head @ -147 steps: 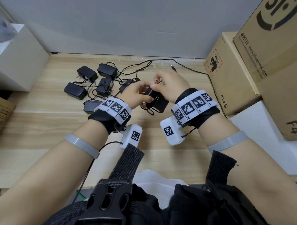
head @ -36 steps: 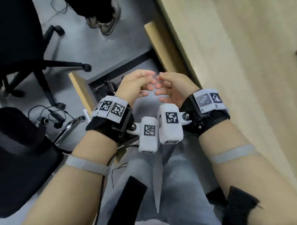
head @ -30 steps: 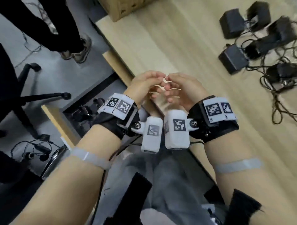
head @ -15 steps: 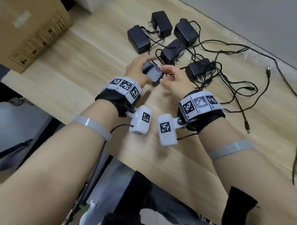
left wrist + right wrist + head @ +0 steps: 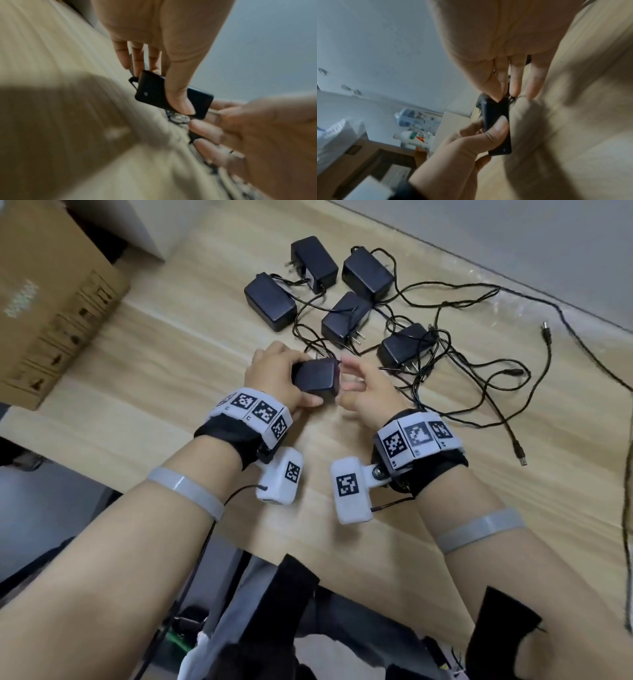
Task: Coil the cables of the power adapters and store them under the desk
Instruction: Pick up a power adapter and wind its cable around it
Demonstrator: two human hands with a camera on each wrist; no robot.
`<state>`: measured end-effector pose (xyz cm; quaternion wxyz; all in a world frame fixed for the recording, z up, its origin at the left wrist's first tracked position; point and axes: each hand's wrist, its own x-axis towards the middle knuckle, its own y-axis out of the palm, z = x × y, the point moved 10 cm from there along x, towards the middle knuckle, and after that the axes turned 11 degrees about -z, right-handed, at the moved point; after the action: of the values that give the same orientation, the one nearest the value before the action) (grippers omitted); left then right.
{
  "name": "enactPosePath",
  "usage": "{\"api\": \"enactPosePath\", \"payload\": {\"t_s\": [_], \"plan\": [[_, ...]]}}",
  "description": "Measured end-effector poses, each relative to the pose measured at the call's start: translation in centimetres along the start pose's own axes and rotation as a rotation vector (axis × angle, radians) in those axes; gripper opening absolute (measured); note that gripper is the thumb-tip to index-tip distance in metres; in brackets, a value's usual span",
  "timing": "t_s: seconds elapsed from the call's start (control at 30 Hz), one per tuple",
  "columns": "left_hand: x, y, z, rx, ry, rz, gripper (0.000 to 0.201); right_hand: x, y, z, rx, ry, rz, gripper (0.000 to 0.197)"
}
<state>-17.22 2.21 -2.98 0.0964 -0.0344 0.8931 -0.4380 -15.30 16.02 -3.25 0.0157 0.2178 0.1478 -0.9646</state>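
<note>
The person's left hand (image 5: 274, 378) grips a small black rectangular power adapter (image 5: 317, 376) just above the light wooden counter (image 5: 171, 354). From the left wrist view the thumb presses across its flat face while the fingers (image 5: 137, 59) curl behind it, so that hand is clamped on the block. Just beside the held adapter, on its far-right end, the right hand (image 5: 368, 395) reaches in with its fingers (image 5: 515, 81) nearly straight and close together, tips touching the end of the adapter where a thin black cable leaves it. Whether they pinch that cable I cannot tell, as the wrist views are blurred there.

Beyond the held adapter, five more black power adapters lie flat on the counter. The nearest (image 5: 406, 344) sits to its right, prongs pointing toward the hands. Another (image 5: 346, 320) lies straight beyond the held one. Farther still are a third (image 5: 270, 302) to the left, a fourth (image 5: 313, 263) with prongs to the left, and a fifth (image 5: 368, 275) beside it. Their loose black cables (image 5: 479, 392) sprawl uncoiled in a tangle to the right of the held adapter, with barrel plugs lying free at the ends.

Well to the left of the held adapter stands a brown cardboard box (image 5: 51, 302) on the counter. A grey wall (image 5: 513, 241) runs behind everything.
</note>
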Motion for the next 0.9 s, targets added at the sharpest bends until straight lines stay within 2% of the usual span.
{"api": "enactPosePath", "payload": {"t_s": [0.13,0.23,0.3,0.4,0.47,0.57,0.63,0.73,0.83,0.9], "plan": [[-2.4,-1.4,-2.5,-0.624,-0.199,0.076,0.05,-2.0,-2.4,2.2,0.171,-0.06,-0.083,0.063],[-4.1,-2.0,-6.5,-0.853,-0.226,0.226,0.013,-3.9,-3.3,4.5,0.161,-0.193,-0.044,0.073],[-5.2,-2.4,-9.0,-0.965,-0.214,0.316,0.007,-5.2,-4.2,5.9,0.156,-0.255,-0.036,0.066],[-6.4,-2.4,-11.8,-1.058,-0.197,0.385,0.007,-6.5,-6.4,7.5,0.131,-0.352,-0.112,0.052],[-7.1,-2.2,-13.6,-1.108,-0.178,0.421,0.016,-7.3,-8.0,8.1,0.082,-0.39,-0.157,0.044],[-7.6,-1.9,-15.4,-1.058,-0.16,0.438,0.025,-8.4,-10.8,8.7,0.017,-0.39,-0.222,0.029],[-7.5,-1.8,-16.2,-1.0,-0.14,0.4,0.03,-9.0,-12.8,9.4,-0.026,-0.417,-0.265,0.021],[-6.6,-2.4,-16.9,-1.027,-0.124,0.295,0.052,-9.6,-14.8,10.1,-0.04,-0.412,-0.253,0.005],[-6.8,-2.7,-19.1,-1.022,0.001,0.376,0.042,-9.8,-15.8,10.5,0.044,-0.381,-0.202,0.016],[-7.1,-2.9,-20.4,-0.994,0.071,0.415,0.033,-10.3,-16.8,11.4,0.022,-0.388,-0.251,0.013]]}}
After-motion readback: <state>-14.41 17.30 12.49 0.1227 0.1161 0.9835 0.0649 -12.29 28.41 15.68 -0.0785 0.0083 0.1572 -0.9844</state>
